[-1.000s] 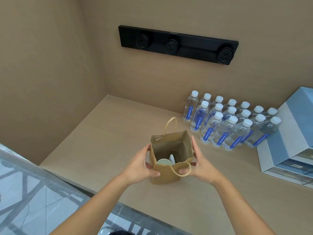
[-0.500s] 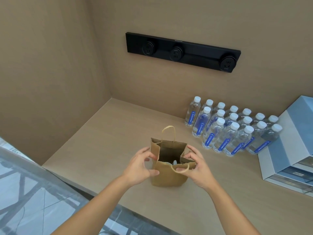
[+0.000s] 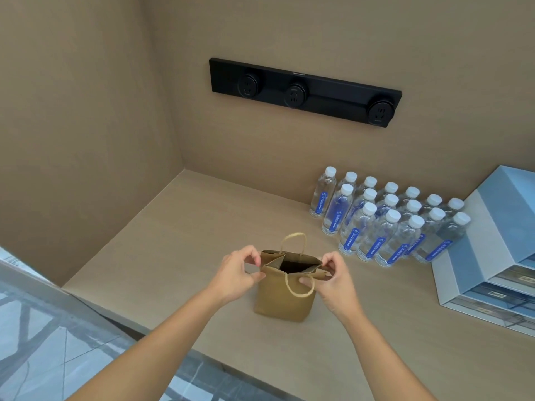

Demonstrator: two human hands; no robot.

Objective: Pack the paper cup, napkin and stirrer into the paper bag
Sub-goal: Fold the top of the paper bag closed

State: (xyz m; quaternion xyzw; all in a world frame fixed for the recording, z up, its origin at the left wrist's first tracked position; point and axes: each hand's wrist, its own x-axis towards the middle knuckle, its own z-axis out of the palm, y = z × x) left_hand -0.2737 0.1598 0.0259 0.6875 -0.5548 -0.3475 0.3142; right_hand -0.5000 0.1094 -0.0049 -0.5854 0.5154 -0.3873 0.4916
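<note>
A small brown paper bag (image 3: 282,299) with twine handles stands upright on the wooden counter (image 3: 179,235). My left hand (image 3: 237,274) pinches the left side of its rim. My right hand (image 3: 333,277) pinches the right side of the rim. The side gussets are folded inward, so the mouth is a narrow dark slot. The far handle stands up and the near handle hangs over the front. The paper cup, napkin and stirrer are hidden inside the bag.
Several water bottles (image 3: 385,224) stand in rows at the back right, close to the bag. A pale blue drawer unit (image 3: 492,256) sits at the far right. A black socket strip (image 3: 304,91) is on the back wall. The counter's front edge runs below my arms.
The bag's mouth has narrowed: both hands moved up from its sides to the rim and pressed the gussets inward. The white cup seen inside earlier is now out of sight.
</note>
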